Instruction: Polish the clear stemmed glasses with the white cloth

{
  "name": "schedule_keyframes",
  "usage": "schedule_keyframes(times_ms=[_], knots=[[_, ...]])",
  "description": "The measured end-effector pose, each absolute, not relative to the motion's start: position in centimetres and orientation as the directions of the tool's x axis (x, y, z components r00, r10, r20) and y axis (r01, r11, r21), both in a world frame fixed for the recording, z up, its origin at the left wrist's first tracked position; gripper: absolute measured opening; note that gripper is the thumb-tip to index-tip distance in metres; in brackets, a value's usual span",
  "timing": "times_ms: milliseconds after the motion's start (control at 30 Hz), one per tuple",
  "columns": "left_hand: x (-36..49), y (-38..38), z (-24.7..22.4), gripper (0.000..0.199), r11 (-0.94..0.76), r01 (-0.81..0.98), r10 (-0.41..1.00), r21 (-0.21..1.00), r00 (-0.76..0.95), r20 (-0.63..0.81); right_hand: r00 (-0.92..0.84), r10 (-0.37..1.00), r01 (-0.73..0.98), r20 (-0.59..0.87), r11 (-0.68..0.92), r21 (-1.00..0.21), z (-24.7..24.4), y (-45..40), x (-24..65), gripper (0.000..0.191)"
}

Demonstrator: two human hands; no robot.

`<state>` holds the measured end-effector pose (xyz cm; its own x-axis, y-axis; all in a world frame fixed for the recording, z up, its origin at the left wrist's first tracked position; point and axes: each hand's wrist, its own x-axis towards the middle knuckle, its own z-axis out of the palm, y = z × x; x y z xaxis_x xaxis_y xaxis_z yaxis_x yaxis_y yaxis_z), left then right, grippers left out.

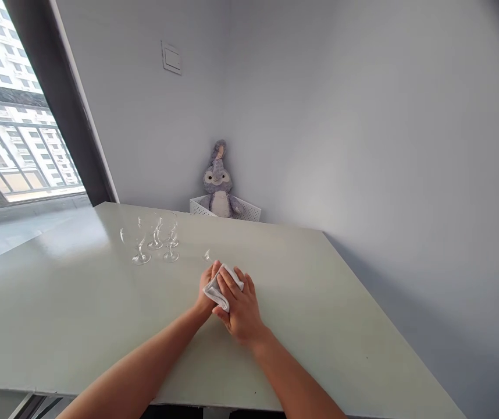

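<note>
Above the middle of the table [319, 314], my left hand [206, 291] is closed around a clear glass [207, 255], of which only a small part shows beyond the fingers. My right hand [243, 308] presses a folded white cloth [217, 291] against the glass, its fingers lying over the cloth. The cloth hides most of the glass and part of my left hand. Several clear stemmed glasses stand upright together to the left, among them a front-left one [140, 258] and a front-right one [171, 255].
A grey plush toy [218, 180] sits in a white perforated basket [249, 212] behind the table's far edge. Grey walls meet in the corner behind it, with a light switch [172, 59] on the left wall. A window [14, 116] is at the far left.
</note>
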<state>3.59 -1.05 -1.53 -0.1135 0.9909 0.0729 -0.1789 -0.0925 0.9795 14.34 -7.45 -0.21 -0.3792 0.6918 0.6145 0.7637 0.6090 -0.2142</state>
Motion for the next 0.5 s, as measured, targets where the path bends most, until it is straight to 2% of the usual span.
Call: schedule_keyframes(times_ms=[67, 133, 200, 267, 333, 400, 500], knots=[[4.1, -1.8, -1.6, 0.045, -0.067, -0.193, 0.997, 0.979, -0.06, 0.056, -0.291, 0.713, 0.73, 0.638, 0.597, -0.333, -0.3, -7.1, 14.5, 0.048], [4.2, -2.3, -1.5, 0.043, -0.115, -0.105, 0.993, 0.988, -0.05, 0.11, -0.134, 0.768, 0.63, 0.626, 0.554, -0.544, -0.5, -6.8, 14.8, 0.039], [4.2, -2.6, -1.4, 0.041, -0.218, 0.017, 0.975, 0.976, -0.039, 0.219, 0.041, 0.86, 0.422, 0.509, 0.447, -0.789, -0.7, -6.3, 15.1, 0.033], [4.1, -2.7, -1.5, 0.042, -0.325, 0.074, 0.946, 0.943, 0.013, 0.325, 0.145, 0.947, 0.117, 0.285, 0.27, -0.956, -1.0, -5.8, 15.4, 0.035], [4.0, -2.8, -1.6, 0.043, -0.409, 0.083, 0.912, 0.909, 0.05, 0.406, 0.138, 0.99, -0.202, 0.039, 0.067, -0.977, -1.2, -5.4, 15.7, 0.041], [3.9, -2.9, -1.8, 0.044, -0.477, 0.117, 0.878, 0.871, 0.035, 0.476, 0.049, 0.989, -0.455, -0.142, -0.104, -0.884, -1.5, -5.1, 15.9, 0.045], [3.6, -2.9, -2.1, 0.046, -0.563, 0.207, 0.818, 0.8, 0.0, 0.575, -0.161, 0.964, -0.648, -0.21, -0.264, -0.715, -1.7, -5.0, 15.8, 0.05]])
